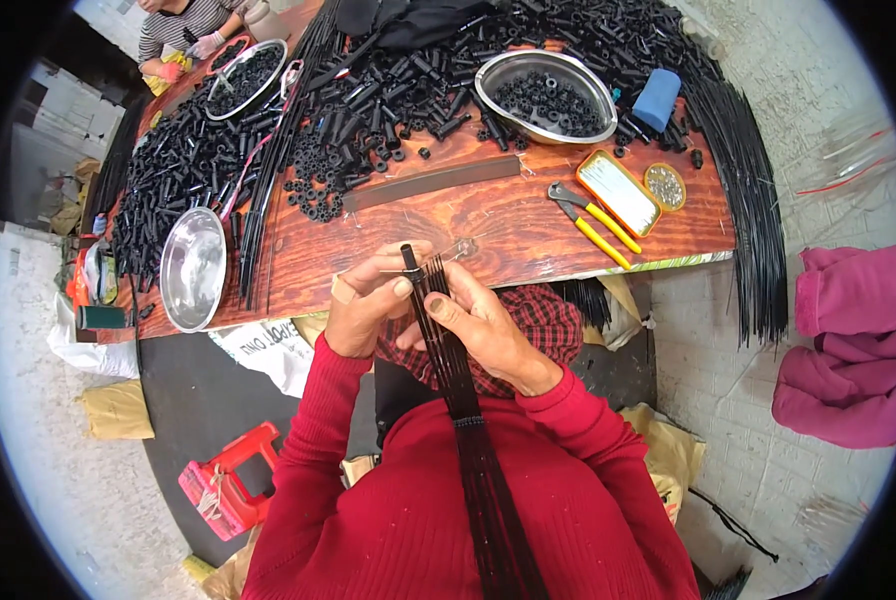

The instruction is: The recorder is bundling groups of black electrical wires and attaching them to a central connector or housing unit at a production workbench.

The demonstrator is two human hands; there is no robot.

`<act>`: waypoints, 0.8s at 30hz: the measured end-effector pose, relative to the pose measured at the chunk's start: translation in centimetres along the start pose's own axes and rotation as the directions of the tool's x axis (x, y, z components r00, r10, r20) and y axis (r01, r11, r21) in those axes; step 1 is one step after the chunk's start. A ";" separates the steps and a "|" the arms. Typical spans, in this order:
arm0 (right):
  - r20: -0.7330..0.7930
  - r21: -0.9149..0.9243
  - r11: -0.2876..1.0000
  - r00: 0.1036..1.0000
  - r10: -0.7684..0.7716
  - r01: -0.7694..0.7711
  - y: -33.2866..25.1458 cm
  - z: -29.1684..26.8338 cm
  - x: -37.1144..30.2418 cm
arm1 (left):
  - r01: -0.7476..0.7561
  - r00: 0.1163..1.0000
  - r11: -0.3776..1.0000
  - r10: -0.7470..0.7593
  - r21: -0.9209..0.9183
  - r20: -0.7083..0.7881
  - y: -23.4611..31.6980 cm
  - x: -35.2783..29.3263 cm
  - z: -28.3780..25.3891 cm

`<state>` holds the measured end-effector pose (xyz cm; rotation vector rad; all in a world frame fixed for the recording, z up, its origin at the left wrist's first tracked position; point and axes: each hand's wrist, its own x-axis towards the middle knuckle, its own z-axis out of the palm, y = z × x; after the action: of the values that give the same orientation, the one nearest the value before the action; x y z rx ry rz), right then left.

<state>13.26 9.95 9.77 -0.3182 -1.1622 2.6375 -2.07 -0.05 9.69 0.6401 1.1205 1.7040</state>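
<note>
Many loose tubes (183, 170): piled on the left side of the wooden table (358, 240); none is seen joined to strands, so this stock appears unused.
Clear bowl (193, 270): at the table's near edge, beside the pile; no parts are seen inside.
Left hand (363, 305): fingers narrow, thumb and fingertips closed about the side of the black tube.
Black tube (409, 257): near-upright at the top left of the strands, its upper end above the fingers; whether it is fastened cannot be told.
Strand bundle (453, 370): between both hands, before the chest, off the table, running down over the red sweater. Judged done: strands gathered side by side, with one cross-band (468, 422) in place below the hands. Judged unfinished: the upper end, where the tips stand loose like comb teeth.
Right hand (488, 325): thumb on the front of the strands, fingers partly hidden behind; grip narrow, holding the bundle.
Steel bowl (568, 136): well beyond the hands, holding black rings (548, 103); none is clearly seen on the bundle.
Pliers (598, 228): lying on the table to the right, yellow handles toward the worker, not in use.
</note>
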 end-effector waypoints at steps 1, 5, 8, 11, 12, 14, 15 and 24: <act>0.031 0.039 0.999 0.999 0.014 -0.015 -0.1 0.0 0.0 | -0.041 0.998 0.998 0.039 0.043 0.051 -0.1 0.2 -0.5; 0.048 0.014 0.999 0.998 -0.030 0.029 0.5 0.0 0.5 | -0.028 0.999 0.998 0.025 0.063 0.045 0.4 0.1 -0.7; 0.012 0.015 0.998 0.998 -0.057 0.056 0.9 -0.1 0.7 | -0.017 0.999 0.996 0.021 0.088 -0.037 -0.1 0.1 0.1; -0.025 0.009 0.997 0.996 -0.080 0.080 1.1 0.2 0.9 | 0.076 0.996 0.997 -0.076 -0.014 -0.049 -0.1 0.1 0.2; -0.044 -0.002 0.997 0.996 -0.076 0.076 1.2 0.1 1.0 | 0.078 0.996 0.997 -0.079 -0.016 -0.049 -0.3 0.2 0.0; -0.048 -0.010 0.997 0.996 -0.078 0.078 1.4 0.0 1.0 | 0.062 0.997 0.998 -0.060 0.026 -0.053 -0.2 0.2 -0.1; -0.055 -0.016 0.997 0.995 -0.078 0.077 1.4 -0.1 1.1 | 0.049 0.997 0.996 -0.045 0.068 -0.058 -0.3 0.2 -0.2; -0.078 -0.018 0.998 0.995 -0.063 0.062 1.5 -0.4 1.4 | -0.011 1.000 0.971 0.015 0.238 -0.013 0.2 0.8 -0.7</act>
<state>11.87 9.68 8.25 -0.3790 -1.1496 2.5395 -3.08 0.39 9.47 0.7860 1.3462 1.5998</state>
